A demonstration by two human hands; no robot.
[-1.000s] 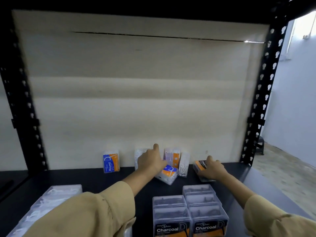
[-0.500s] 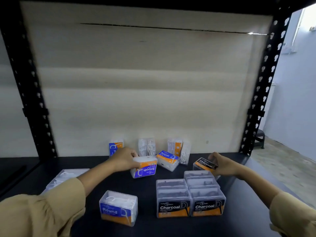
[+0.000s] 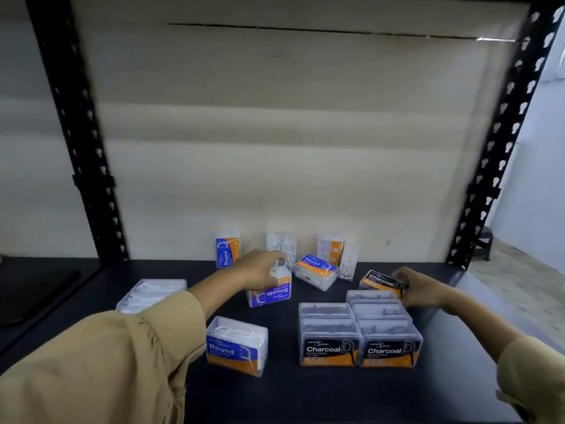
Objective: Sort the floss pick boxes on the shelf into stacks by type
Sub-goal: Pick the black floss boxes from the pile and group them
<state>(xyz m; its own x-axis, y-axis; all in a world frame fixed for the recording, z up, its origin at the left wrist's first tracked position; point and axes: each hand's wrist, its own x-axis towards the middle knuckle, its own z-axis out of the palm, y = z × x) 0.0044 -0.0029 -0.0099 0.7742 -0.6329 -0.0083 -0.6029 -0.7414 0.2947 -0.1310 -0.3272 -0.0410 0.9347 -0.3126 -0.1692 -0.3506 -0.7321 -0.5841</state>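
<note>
Black matte shelf [image 3: 305,399], with a bunch of clear hard-plastic floss pick boxes on it, all little rounded-corner rectangles. The left hand [image 3: 260,270] has its fingers curled over the top of the Smooth box [image 3: 270,293] mid-shelf, and the blue-and-orange label reads upside down. The right hand [image 3: 419,289] is grasping a tilted Charcoal box [image 3: 382,281] by its end, just behind the Charcoal group [image 3: 357,335]. That group has smoky lids and black-and-orange labels, packed touching in two rows at front right. The front Round box [image 3: 235,350] sits alone, white picks showing through the lid. The tilted Round box [image 3: 316,269] lies near the back, and the upright Round box [image 3: 227,252] stands against the pale backboard [image 3: 275,133]. Far left are some clear boxes [image 3: 153,293] of white picks with no label showing. The uprights [image 3: 88,166] are black perforated metal.
</note>
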